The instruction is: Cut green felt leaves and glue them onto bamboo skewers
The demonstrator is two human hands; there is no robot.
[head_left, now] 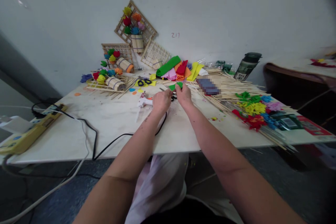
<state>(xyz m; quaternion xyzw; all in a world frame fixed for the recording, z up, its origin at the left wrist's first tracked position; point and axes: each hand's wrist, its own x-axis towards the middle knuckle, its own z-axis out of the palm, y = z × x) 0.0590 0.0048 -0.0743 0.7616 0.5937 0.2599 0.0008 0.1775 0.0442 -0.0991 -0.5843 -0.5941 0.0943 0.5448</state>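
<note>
Left hand [161,100] and right hand [183,95] both pinch a small green felt piece [176,85] just above the worktop [110,122]. Felt appears light, soft, floppy; best gripped at its edges, near the scissors [173,97].

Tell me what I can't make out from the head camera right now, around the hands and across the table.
- Green felt piece: its shape, half covered by the left hand and right hand.
- Black-handled tool by the left hand: mostly hidden behind the fingers.
- Flat object on the wooden sticks: pixelated.
- Bottle: label too small to read.
- Yellow power strip: its end is cut off by the left edge.
</note>
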